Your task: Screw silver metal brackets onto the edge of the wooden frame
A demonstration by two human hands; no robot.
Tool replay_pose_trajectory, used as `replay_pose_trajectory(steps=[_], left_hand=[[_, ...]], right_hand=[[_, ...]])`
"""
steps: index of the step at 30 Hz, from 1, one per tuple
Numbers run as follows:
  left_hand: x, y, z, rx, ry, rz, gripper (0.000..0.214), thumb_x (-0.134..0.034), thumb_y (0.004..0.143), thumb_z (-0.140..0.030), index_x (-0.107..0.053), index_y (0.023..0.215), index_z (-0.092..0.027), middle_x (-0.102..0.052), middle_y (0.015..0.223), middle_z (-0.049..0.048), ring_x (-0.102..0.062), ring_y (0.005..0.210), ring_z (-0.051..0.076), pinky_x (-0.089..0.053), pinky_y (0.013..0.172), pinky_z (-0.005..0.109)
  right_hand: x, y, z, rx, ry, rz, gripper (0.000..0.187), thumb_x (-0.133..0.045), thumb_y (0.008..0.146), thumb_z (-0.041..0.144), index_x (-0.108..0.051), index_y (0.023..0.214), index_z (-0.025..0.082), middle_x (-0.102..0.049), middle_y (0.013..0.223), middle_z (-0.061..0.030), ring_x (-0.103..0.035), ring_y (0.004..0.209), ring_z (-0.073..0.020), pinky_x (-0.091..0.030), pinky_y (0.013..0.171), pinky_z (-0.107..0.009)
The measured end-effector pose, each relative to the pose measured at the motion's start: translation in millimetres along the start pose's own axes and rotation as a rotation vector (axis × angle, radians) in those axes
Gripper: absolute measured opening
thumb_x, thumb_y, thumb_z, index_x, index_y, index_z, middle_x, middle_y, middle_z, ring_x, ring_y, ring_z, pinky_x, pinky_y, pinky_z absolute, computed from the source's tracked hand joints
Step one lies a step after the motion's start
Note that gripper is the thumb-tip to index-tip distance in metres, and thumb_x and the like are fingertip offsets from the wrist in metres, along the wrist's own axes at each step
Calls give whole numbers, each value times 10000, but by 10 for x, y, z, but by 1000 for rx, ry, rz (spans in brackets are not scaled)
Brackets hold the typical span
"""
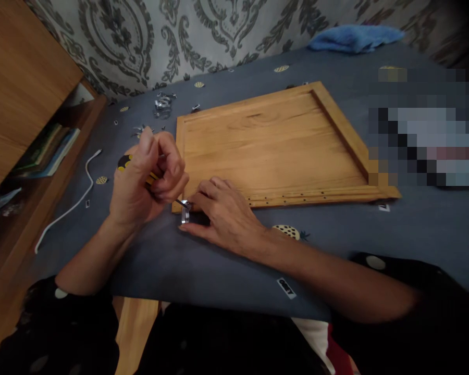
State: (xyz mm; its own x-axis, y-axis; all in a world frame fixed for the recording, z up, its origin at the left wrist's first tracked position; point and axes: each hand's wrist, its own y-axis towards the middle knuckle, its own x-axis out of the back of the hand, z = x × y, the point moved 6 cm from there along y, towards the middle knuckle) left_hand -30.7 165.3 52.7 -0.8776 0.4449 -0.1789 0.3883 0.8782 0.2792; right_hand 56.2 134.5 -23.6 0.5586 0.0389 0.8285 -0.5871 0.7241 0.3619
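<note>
My left hand is wrapped round a screwdriver with a black and yellow handle. The thin shaft slants down to a shiny metal hinge at the near left corner of a framed wooden panel. My right hand pinches about the hinge, its thumb on the near side and its fingers over the panel's edge. The fingers hide part of the hinge and the exact spot where the screwdriver tip rests. Several small dark holes run along the panel's near edge, right of my right hand.
Several metal hinges and a small heap of screws lie behind my left hand. A white cable is at the left, by a wooden shelf holding books. A blue cloth lies at the back; a pixelated object is at right.
</note>
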Motion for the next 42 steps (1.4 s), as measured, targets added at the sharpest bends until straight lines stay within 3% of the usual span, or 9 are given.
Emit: replay_pose_trajectory(steps=[4,7,11,14,16,21,27,36,42], left_hand=[[-36,-26,14,36,12,121,514,-718,880,-528,-556,563,-158,-239,435,-82,-118,309,12,-148,308,153],[-22,-36,-48,-25,10,141,525,-726,875,-547,-555,571,-156,-242,431,-89,-141,296,10,-154,301,155],[125,-14,-210,-124,31,-75,495,-704,925,-478,-533,582,-164,-221,419,-97,-157,308,13,-147,303,167],[221,-28,-244,-94,60,-266,549,-498,1044,-484,-517,592,-173,-202,438,-78,-131,332,33,-124,316,181],[237,-46,-216,-77,46,-323,580,-433,1059,-516,-497,592,-178,-182,441,-74,-102,339,45,-107,315,177],[198,-80,-107,-61,1,-295,557,-576,974,-580,-497,597,-179,-187,435,-83,-111,332,42,-108,304,171],[190,-112,-56,-25,-10,-296,555,-501,1019,-552,-552,604,-187,-196,433,-77,-134,341,59,-181,314,159],[215,-105,-3,-87,-52,-234,477,-659,927,-562,-604,640,-185,-220,436,-91,-134,335,48,-181,297,151],[149,-126,-30,-123,0,-233,458,-665,935,-526,-588,633,-191,-218,440,-89,-135,333,50,-157,302,164]], right_hand=[[3,-11,0,7,-1,-7,478,-680,893,596,-711,1018,135,-633,949,-103,-496,919,-264,-382,823,-384],[10,-13,7,10,-8,0,485,-671,901,596,-712,1031,130,-635,956,-106,-496,923,-263,-383,816,-381],[11,-5,7,-2,3,17,495,-694,890,580,-717,1046,111,-640,995,-117,-503,966,-270,-395,849,-390],[3,-3,0,-3,19,17,491,-696,891,571,-717,1052,108,-640,995,-117,-507,970,-272,-407,863,-402],[0,-6,-6,3,28,11,483,-689,897,568,-716,1056,113,-639,987,-113,-506,957,-269,-411,854,-403],[-12,-16,-18,13,31,3,510,-674,895,601,-715,1078,126,-636,985,-108,-502,941,-266,-403,849,-404],[-26,-20,-23,22,22,-22,510,-657,902,613,-721,1059,131,-640,976,-100,-510,924,-259,-395,833,-395],[-24,-25,-22,31,11,-45,522,-670,887,622,-726,1052,131,-640,976,-99,-512,918,-258,-389,817,-387],[-26,-23,-31,24,5,-33,531,-639,899,644,-719,1042,139,-635,974,-99,-504,930,-262,-384,821,-389]])
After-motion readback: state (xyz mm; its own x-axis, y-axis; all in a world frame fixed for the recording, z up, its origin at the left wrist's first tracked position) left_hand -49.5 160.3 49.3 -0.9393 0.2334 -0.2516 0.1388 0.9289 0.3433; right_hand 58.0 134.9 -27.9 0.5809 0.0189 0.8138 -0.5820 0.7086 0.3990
